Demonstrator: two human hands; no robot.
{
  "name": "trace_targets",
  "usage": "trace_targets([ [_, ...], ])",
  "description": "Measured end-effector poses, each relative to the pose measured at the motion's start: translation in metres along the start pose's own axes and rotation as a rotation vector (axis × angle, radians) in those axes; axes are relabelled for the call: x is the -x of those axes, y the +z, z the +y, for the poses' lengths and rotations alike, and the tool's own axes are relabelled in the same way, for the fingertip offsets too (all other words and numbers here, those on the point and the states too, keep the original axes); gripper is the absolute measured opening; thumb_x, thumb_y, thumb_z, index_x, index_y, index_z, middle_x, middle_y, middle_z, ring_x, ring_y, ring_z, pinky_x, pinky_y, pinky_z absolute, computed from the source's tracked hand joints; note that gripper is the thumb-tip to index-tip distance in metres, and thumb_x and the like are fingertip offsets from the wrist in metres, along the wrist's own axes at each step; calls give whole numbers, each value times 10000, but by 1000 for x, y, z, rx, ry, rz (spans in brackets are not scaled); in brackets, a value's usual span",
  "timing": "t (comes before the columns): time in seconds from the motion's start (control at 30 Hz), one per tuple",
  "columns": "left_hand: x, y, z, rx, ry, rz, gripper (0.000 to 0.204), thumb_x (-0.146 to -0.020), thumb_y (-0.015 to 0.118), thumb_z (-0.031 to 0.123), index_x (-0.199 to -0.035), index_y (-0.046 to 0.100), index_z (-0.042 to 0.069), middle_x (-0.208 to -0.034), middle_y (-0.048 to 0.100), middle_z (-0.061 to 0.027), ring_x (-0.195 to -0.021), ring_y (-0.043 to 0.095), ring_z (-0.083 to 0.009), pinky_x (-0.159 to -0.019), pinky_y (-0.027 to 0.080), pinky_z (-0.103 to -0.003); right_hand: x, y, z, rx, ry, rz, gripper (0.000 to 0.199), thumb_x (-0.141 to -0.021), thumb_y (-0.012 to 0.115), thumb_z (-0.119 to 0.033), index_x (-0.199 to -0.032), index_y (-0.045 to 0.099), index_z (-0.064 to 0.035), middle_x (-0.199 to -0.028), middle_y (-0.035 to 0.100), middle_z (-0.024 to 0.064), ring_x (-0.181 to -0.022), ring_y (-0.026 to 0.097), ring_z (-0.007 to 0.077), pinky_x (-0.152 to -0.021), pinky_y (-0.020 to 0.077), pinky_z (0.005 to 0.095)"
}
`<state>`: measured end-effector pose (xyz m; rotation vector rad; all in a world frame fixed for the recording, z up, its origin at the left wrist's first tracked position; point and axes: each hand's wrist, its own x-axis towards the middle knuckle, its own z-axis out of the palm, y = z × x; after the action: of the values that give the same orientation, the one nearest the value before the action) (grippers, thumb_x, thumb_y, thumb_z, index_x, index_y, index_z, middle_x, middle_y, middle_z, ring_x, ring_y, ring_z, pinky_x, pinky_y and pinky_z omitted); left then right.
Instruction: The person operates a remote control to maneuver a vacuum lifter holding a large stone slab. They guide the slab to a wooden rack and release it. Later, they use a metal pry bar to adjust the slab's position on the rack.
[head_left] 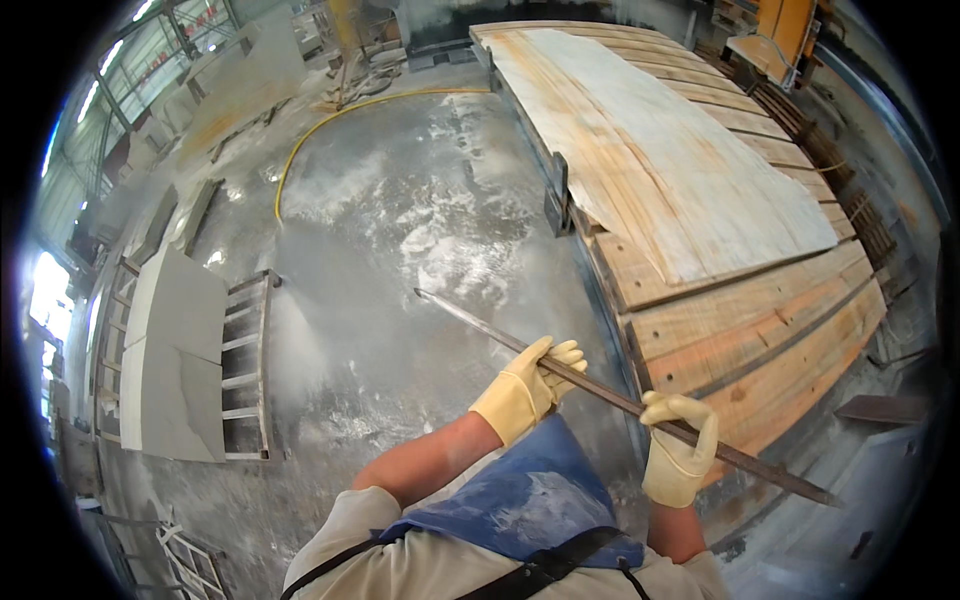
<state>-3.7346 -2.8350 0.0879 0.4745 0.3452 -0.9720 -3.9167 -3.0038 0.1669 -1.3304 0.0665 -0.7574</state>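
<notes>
A long steel pry bar (610,396) lies slantwise across the front of my body, its thin end pointing to the far left and its other end to the near right. My left hand (516,395), in a cream rubber glove, holds it near the middle, the bar passing between thumb and fingers. Farther down the bar, my right hand (678,458), gloved alike, is closed round it. Beyond my right hand is a plank-topped bench (740,335). On it rests a large pale stone slab (650,160) with orange-brown veins and a ragged near edge. A blue apron (530,500) covers my front.
Dark metal stops (558,190) stand along the bench's left edge. A yellow hose (310,133) curves over the wet grey floor (370,300). Pale stone panels (175,360) lean on a metal rack (265,370) to the left. Orange machinery (780,35) stands far right.
</notes>
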Motion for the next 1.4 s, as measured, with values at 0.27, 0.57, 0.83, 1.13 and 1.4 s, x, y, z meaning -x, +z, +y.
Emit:
trace_targets([
  [0.27,-96,29,127,-122,196,74,450,-1106,648,310,-1351,649,-67,-1200,742,-152,-1158,714,-284,-1046,582,-407,-141,17,89,-301,288,-33,372,-1180,465,-262,-1348,607,37,-1224,740,249,-1141,726,349,-1128,514,496],
  [0.57,-176,14,260,-50,295,191,486,-1115,636,317,-1400,609,-76,-1101,716,-119,-1063,707,-257,-1017,587,-397,-291,96,167,13,216,-374,597,-1204,339,-374,-1170,696,103,-1263,731,273,-1140,745,347,-1089,560,461],
  [0.83,-276,-4,418,-159,237,199,535,-1116,626,374,-1415,624,-70,-1174,723,-144,-1116,711,-281,-1038,584,-428,-403,203,263,65,237,-256,738,-1174,387,-517,-1162,735,134,-1231,761,285,-1138,754,359,-1084,556,462],
  [1.13,-403,38,587,-233,19,90,461,-1109,643,327,-1360,657,-59,-1188,732,-124,-1107,704,-257,-1033,573,-400,-514,290,353,184,-14,-133,610,-1196,362,-416,-1210,682,103,-1243,742,317,-1151,753,396,-1065,580,486],
  [1.4,-562,72,671,-327,-167,33,419,-1121,615,318,-1300,687,-54,-1044,726,-114,-1020,706,-271,-982,585,-407,-623,322,429,300,-90,130,570,-1194,397,-367,-1212,702,115,-1183,772,297,-1159,751,399,-1048,583,481],
])
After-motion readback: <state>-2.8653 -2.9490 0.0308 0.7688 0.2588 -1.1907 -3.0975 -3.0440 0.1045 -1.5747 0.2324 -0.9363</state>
